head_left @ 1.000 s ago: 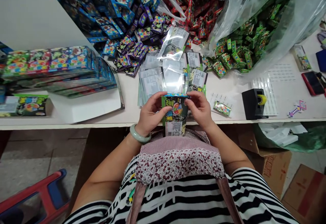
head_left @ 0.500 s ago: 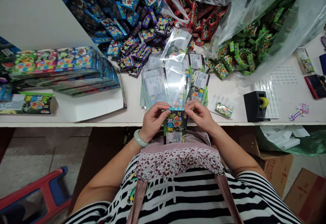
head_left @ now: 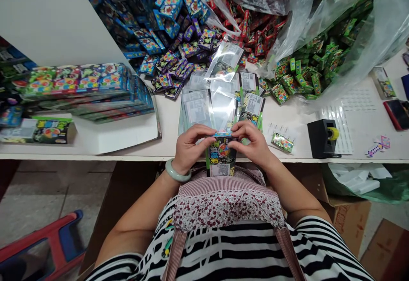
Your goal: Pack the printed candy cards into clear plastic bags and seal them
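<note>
A black printed candy pack (head_left: 220,155) with Chinese lettering and a round colourful picture is held upright at the table's front edge, over my lap. My left hand (head_left: 191,147) pinches its upper left corner between thumb and fingers. On the upper right corner, my right hand (head_left: 253,144) does the same, its thumb on the printed face. A thin blue strip, seemingly the edge of a small candy box (head_left: 223,134), shows between my fingertips at the top. Just beyond lie overlapping clear-windowed plastic packs (head_left: 196,106); whether the held pack touches them I cannot tell.
Blue boxes (head_left: 171,6), purple boxes (head_left: 188,49), red boxes (head_left: 259,42) and green boxes (head_left: 300,81) lie heaped behind. Stacked filled packs (head_left: 79,78) stand at left. To the right are a black tape dispenser (head_left: 321,138) and a phone (head_left: 396,114).
My right thumb has slid slightly down and left over the pack's face. Both hands keep their pinch on the top corners. The whole view has shifted a little.
</note>
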### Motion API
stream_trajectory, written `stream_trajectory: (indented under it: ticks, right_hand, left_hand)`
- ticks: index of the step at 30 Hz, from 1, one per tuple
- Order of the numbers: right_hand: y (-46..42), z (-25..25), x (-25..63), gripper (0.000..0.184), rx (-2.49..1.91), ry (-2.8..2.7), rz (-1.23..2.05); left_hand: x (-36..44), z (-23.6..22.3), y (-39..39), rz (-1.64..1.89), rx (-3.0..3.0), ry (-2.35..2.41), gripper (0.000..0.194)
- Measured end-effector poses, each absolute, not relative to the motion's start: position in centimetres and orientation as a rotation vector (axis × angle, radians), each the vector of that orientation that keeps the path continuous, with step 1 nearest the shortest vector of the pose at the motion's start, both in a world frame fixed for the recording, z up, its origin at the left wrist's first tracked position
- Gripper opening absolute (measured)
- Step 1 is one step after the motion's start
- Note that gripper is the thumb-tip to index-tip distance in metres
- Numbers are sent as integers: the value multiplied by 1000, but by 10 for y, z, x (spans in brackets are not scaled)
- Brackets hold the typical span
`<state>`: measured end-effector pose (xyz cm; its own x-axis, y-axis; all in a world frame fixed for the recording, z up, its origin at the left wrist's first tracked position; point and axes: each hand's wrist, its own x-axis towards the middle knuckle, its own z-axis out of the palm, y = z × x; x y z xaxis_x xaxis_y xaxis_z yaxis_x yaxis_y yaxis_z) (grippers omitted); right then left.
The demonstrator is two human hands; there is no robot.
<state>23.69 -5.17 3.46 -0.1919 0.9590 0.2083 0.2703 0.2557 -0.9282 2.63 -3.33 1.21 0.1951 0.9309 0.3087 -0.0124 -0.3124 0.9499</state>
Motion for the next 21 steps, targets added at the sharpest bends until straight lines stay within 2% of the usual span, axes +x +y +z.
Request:
stream_trajectory:
  ticks: [5,12,18,21]
  right_hand:
    - [-42,49,233,15,-1220,-1699,1001]
    - [-32,56,228,28,-1237,-1484,1412]
    - [-29,53,228,27,-1249,-1523,1456]
    - [-31,56,228,23,-1245,-1607,1368]
  left_hand:
    - [29,27,-26,1229,1545,950,14]
    - [29,42,-15,1090,1544,968,14]
    - [21,45,-12,964,1542,841,20]
    - [18,46,-12,952,1543,816,23]
